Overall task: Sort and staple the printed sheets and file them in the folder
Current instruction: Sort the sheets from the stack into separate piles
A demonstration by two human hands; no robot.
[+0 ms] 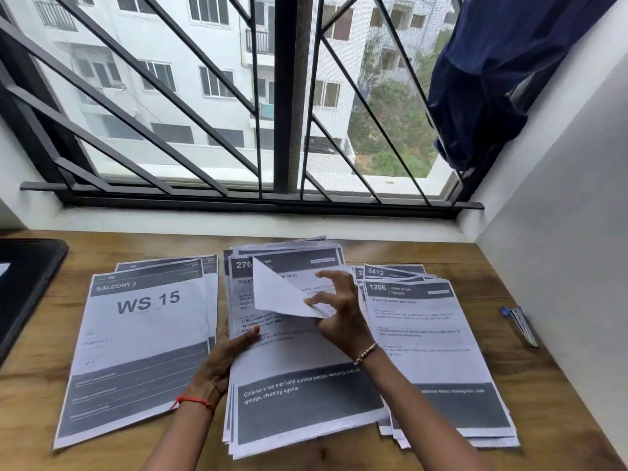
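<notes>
Three piles of black-and-white printed sheets (pixel 146 334) are lying side by side on the wooden bench (pixel 550 385); the right hand (pixel 339 311) is pinching the middle pile's (pixel 299 365) turned-back top sheet (pixel 282 294), the left hand (pixel 224 358) gripping its left edge, the right pile (pixel 435 351) lying just beside the pinching hand.

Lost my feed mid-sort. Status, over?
Right hand pinches folded corner of top sheet, middle stack. Left hand holds stack's left edge. Stapler idle, far right. Nothing blocking.
</notes>
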